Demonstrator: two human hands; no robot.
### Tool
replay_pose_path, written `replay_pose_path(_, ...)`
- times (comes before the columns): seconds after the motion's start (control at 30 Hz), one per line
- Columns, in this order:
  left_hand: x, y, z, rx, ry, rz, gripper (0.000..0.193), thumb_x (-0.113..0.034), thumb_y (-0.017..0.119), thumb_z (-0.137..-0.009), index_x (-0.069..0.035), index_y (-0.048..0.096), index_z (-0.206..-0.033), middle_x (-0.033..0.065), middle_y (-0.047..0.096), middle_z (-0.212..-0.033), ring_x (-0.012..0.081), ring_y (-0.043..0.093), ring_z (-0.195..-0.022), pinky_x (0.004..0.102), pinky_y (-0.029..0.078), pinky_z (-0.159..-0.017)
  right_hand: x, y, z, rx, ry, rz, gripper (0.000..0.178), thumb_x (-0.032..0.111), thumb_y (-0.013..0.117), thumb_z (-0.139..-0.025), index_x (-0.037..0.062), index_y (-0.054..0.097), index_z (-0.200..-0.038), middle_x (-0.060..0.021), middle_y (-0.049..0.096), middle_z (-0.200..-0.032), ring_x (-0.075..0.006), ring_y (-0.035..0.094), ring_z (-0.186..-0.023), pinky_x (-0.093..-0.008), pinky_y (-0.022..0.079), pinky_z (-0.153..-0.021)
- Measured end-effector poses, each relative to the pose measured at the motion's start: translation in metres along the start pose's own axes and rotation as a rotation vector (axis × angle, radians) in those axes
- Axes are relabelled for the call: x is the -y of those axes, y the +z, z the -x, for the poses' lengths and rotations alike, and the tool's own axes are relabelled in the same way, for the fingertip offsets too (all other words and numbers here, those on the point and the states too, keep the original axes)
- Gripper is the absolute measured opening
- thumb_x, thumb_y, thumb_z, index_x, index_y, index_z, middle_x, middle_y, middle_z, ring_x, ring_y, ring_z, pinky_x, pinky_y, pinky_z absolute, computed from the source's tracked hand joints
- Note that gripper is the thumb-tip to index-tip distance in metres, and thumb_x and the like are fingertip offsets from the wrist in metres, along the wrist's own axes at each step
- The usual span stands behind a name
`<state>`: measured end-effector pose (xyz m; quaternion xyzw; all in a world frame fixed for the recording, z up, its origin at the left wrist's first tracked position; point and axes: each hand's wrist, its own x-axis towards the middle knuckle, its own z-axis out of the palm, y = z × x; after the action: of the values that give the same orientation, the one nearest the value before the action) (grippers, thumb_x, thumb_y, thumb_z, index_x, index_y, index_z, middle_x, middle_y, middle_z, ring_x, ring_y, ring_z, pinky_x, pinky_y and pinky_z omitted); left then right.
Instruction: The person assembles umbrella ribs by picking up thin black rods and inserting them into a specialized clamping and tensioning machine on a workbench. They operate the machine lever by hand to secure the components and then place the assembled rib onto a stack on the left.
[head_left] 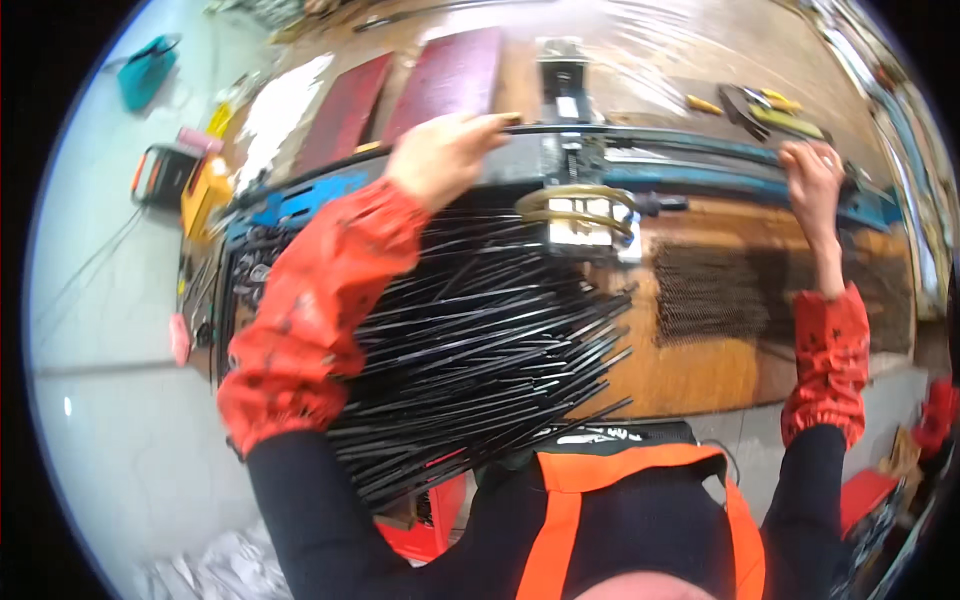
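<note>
My left hand (440, 160) is over the left half of a long blue and grey metal rail fixture (700, 172). Its fingers are closed together and point right; whatever they pinch is too small to make out. At the fixture's right end my right hand (815, 180) is closed, its grip hidden. A thin dark edge or rod runs along the fixture between the hands. Mid-fixture sits a clamp-like mechanism with a coiled yellowish hose (575, 205). A large heap of thin black rods (480, 340) lies nearer me, below my left hand.
A mat of dark mesh or chain-like strips (710, 295) lies on the wooden table (670, 375) at right. Beyond the fixture are dark red boards (445, 80) and pliers-like tools (770, 110). A yellow box (205, 195) stands at far left. A red bin (425, 520) is below the table edge.
</note>
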<state>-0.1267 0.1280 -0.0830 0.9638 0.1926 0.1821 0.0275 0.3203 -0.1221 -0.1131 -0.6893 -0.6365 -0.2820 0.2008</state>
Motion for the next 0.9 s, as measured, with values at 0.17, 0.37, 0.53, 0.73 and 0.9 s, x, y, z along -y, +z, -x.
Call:
replay_pose_path(0.17, -0.006, 0.028, -0.032, 0.057, -0.071, 0.065, 0.028, -0.034, 0.059, -0.098, -0.006, 0.059, -0.097, 0.0163, 0.068, -0.090, 0.0361, 0.068, -0.084, 0.0482, 0.054, -0.072, -0.029, 0.010, 0.030, -0.018, 0.114, -0.218, 0.008, 0.004, 0.065, -0.092, 0.0005, 0.068, -0.098, -0.0138, 0.068, -0.090, -0.0315, 0.063, -0.089, -0.0403, 0.048, -0.083)
replay_pose_path(0.37, -0.010, 0.031, -0.017, -0.009, -0.141, 0.095, 0.027, -0.033, 0.062, -0.097, -0.005, 0.064, -0.098, 0.0135, 0.065, -0.089, 0.0358, 0.065, -0.084, 0.0460, 0.052, -0.072, -0.024, 0.026, 0.030, -0.039, 0.118, -0.202, 0.011, 0.011, 0.064, -0.096, 0.0018, 0.067, -0.100, -0.0135, 0.065, -0.092, -0.0304, 0.061, -0.089, -0.0398, 0.048, -0.082)
replay_pose_path(0.53, -0.015, 0.044, -0.028, -0.089, -0.171, 0.135, 0.030, -0.035, 0.064, -0.095, -0.006, 0.067, -0.099, 0.0117, 0.065, -0.088, 0.0352, 0.065, -0.085, 0.0455, 0.052, -0.074, -0.032, 0.029, 0.034, -0.077, 0.132, -0.145, 0.013, 0.015, 0.062, -0.099, 0.0026, 0.066, -0.101, -0.0116, 0.066, -0.095, -0.0291, 0.061, -0.093, -0.0391, 0.046, -0.086)
replay_pose_path(0.73, -0.011, 0.040, -0.028, -0.107, -0.075, 0.171, 0.031, -0.035, 0.069, -0.092, -0.006, 0.067, -0.104, 0.0136, 0.065, -0.091, 0.0366, 0.065, -0.088, 0.0453, 0.052, -0.079, -0.029, 0.031, 0.035, -0.104, 0.183, -0.166, 0.013, 0.014, 0.065, -0.097, 0.0031, 0.069, -0.102, -0.0116, 0.068, -0.098, -0.0284, 0.062, -0.097, -0.0390, 0.047, -0.089)
replay_pose_path(0.9, -0.006, 0.045, -0.027, 0.030, -0.016, 0.120, 0.023, -0.029, 0.068, -0.093, -0.008, 0.068, -0.104, 0.0117, 0.069, -0.096, 0.0333, 0.068, -0.088, 0.0435, 0.054, -0.075, -0.017, 0.022, 0.032, -0.102, 0.190, -0.177, 0.013, 0.014, 0.066, -0.096, 0.0038, 0.069, -0.103, -0.0113, 0.069, -0.102, -0.0281, 0.062, -0.101, -0.0396, 0.047, -0.092)
